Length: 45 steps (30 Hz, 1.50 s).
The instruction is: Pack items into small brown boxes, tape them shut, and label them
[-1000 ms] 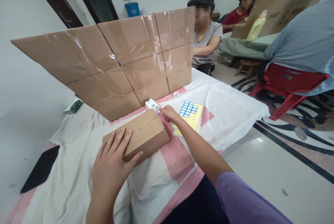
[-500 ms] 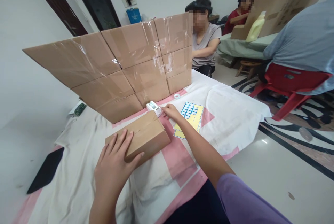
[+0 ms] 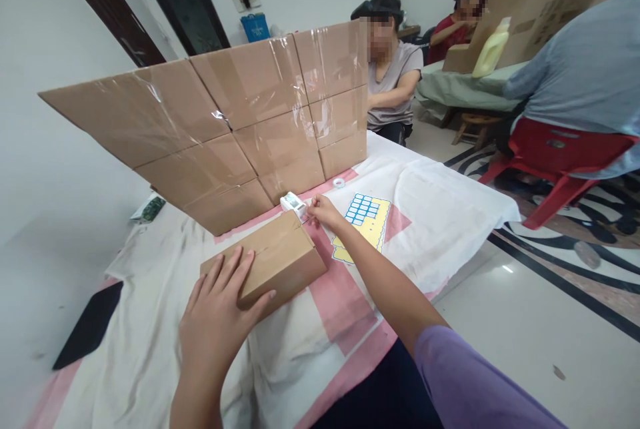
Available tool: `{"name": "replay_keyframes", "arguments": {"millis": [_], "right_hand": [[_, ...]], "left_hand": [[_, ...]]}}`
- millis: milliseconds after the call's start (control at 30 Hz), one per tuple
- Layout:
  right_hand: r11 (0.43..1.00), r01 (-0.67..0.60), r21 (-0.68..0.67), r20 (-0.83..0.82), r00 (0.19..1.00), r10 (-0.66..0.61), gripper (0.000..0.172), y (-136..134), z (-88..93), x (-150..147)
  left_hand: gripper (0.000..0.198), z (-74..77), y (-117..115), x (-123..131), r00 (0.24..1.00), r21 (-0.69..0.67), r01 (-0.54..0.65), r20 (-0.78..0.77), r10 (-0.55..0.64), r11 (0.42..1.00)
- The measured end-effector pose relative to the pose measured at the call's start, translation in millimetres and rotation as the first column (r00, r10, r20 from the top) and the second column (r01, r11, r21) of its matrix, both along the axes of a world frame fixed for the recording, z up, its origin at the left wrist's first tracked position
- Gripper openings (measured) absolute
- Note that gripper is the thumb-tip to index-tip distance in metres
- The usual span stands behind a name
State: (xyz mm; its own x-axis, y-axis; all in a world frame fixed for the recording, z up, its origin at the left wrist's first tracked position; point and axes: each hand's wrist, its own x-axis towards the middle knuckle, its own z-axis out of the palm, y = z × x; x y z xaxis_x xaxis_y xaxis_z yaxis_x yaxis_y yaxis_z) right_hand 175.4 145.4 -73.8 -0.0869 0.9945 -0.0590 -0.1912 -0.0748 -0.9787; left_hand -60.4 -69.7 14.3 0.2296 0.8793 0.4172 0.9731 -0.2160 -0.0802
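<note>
My left hand (image 3: 217, 312) lies flat with spread fingers on the near end of a small closed cardboard box (image 3: 273, 259) on the cloth-covered table (image 3: 440, 215). My right hand (image 3: 325, 211) reaches past the box's far corner, its fingers pinched on a small white device (image 3: 291, 203) that sits on the table just behind the box. A yellow sheet of blue labels (image 3: 363, 219) lies right of that hand.
A taped cardboard screen (image 3: 240, 122) stands across the table behind the box. A small tape roll (image 3: 339, 183) lies near its foot. Other people sit beyond, one in grey (image 3: 393, 82), one on a red chair (image 3: 560, 155). A dark object (image 3: 87, 329) lies at the left.
Almost nothing has moved. My right hand stays at the white device and my left hand stays on the box; the camera shifted slightly.
</note>
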Motion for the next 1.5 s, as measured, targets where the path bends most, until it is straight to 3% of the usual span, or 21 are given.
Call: {"name": "replay_keyframes", "arguments": {"millis": [400,933,1100,1500], "right_hand": [[0.999,0.008,0.045,-0.245,0.97,0.003,0.033,1,1.2,-3],[0.997,-0.052,-0.049,-0.375,0.926,0.03,0.041,-3,9.8,-1],[0.998,-0.035,-0.045,-0.357,0.934,0.017,0.035,-3,11.0,-2],[0.987,0.16,0.017,-0.173,0.973,-0.155,0.035,-4,-1.5,-12]], "left_hand": [[0.067,-0.8,1,-1,1.0,0.021,0.02,-0.006,-0.02,1.0],[0.066,-1.1,1,-1,1.0,0.031,0.022,-0.014,-0.022,0.999],[0.065,-1.5,0,-1,1.0,0.035,0.019,-0.008,-0.019,0.999],[0.065,1.2,-2,2,1.0,0.028,0.01,0.009,-0.011,1.0]]}}
